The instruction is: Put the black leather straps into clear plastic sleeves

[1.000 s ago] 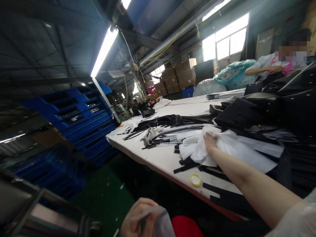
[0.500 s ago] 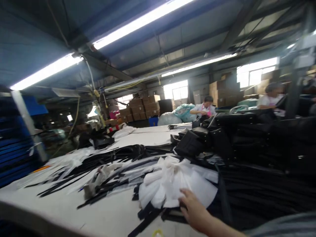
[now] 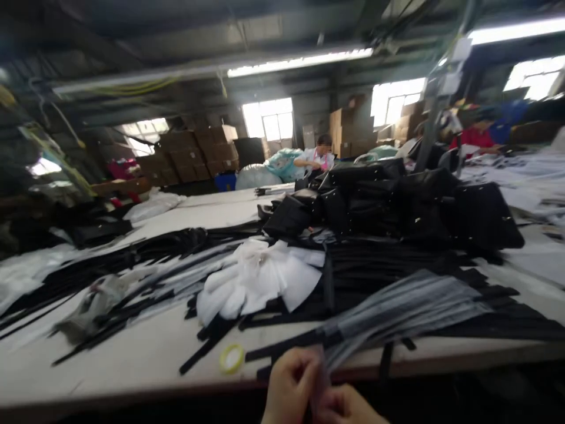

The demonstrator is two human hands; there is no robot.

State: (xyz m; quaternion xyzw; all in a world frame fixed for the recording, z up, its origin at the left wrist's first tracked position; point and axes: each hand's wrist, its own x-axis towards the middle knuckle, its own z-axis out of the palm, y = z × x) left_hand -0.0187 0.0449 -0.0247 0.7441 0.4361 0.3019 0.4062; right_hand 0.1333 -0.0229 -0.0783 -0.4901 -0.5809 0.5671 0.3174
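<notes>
Grip: left hand (image 3: 291, 380) and right hand (image 3: 344, 406) close together, fingers drawn into narrow pinches on a thin translucent film (image 3: 321, 371). Left pinch fairly clear; right one blurred but appears to hold the same piece. The film is at the near edge of the table, bottom centre of the head view, its visible length running roughly up and down between the hands. Its lower end is hidden by the fingers.

Layout, by size:
- Table (image 3: 145, 353): pale top, near edge just beyond the hands.
- Heap of black pieces (image 3: 379, 194): far side, right of centre, metallic dots on it.
- Black strips (image 3: 371, 262): spread in front of the heap, mostly lengthwise to the table.
- Plastic-covered bundle (image 3: 406, 306): on top of the strips. Long axis slants from just beyond the fingertips, away and to the right.
- White sheets (image 3: 260, 280): fanned out, ahead and to the left of the hands.
- Yellow ring (image 3: 223, 358): flat near the table edge, left of the left hand.

Key relation: the bundle's near end lies immediately ahead and slightly right of the film. Left fingertips reach farther forward; judged the nearer hand, though depth is uncertain. Cannot tell whether film and bundle touch.
</notes>
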